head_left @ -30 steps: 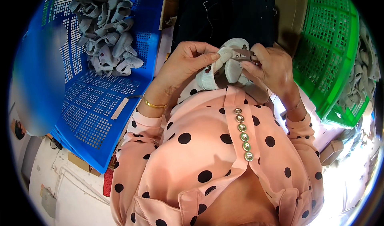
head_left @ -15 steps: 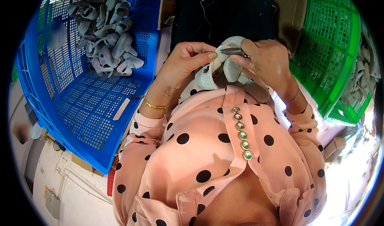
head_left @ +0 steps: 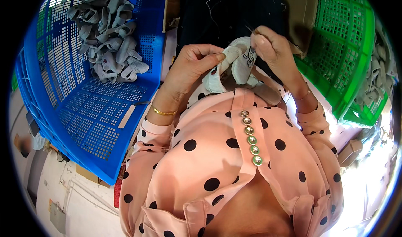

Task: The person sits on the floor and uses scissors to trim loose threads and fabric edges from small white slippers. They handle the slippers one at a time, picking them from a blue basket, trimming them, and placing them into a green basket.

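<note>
A pale grey-white shoe upper [head_left: 216,82] with a strap and a small dark-red mark is pinched between thumb and fingers of my left hand [head_left: 196,62]. A further pale piece [head_left: 241,71] with a dark outlined pattern lies against its right side, and a darker grey flap [head_left: 268,94] shows below. My right hand [head_left: 271,46] is closed round small thread snips [head_left: 250,28], up and right of the upper and apart from it. Only the snips' thin dark tip sticks out; the rest is hidden in the fist.
On the left stands a blue perforated plastic basket [head_left: 94,124], with a heap of similar grey shoe uppers [head_left: 109,48] at its far end. A green basket [head_left: 335,65] rises on the right, with more grey uppers [head_left: 377,69] beyond its wall. Cardboard [head_left: 302,15] stands beside my dark trousers [head_left: 226,15].
My right hand has drawn the snips away from the upper, upward and slightly right, uncovering the patterned piece. My left hand keeps its pinch in nearly the same place.
</note>
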